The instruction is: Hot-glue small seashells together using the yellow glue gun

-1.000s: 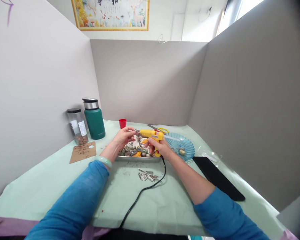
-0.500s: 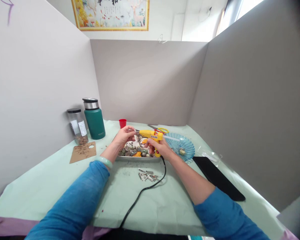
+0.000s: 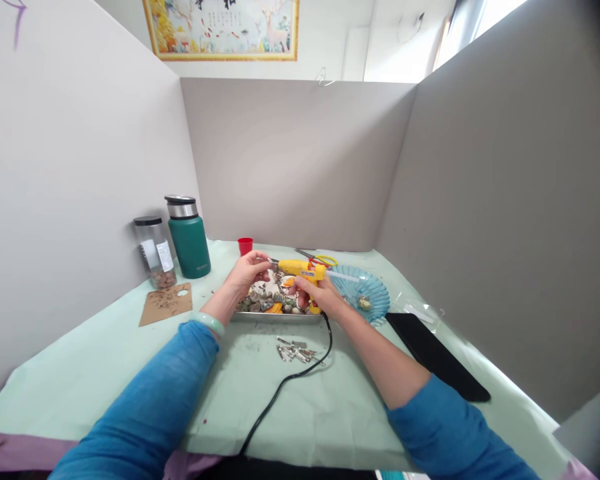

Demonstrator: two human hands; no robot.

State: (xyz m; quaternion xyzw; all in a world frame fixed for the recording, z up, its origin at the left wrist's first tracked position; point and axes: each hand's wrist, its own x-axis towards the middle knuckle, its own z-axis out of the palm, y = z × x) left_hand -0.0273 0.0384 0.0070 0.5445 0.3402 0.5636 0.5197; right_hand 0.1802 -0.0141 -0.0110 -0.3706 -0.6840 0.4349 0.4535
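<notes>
A yellow hot glue gun is gripped in my right hand, its nozzle pointing left and a clear glue stick poking out of its back. My left hand is pinched closed right at the nozzle tip; whatever small piece sits between the fingertips is too small to name. Both hands are above a shallow metal tray that holds small stones, shell-like bits and orange pieces. The black cord runs from the gun's handle down to the table's front edge.
Small silvery pieces lie before the tray. At right are a blue scalloped plate and a black slab. Scissors and a red cup stand behind. At left: green bottle, jar, brown board.
</notes>
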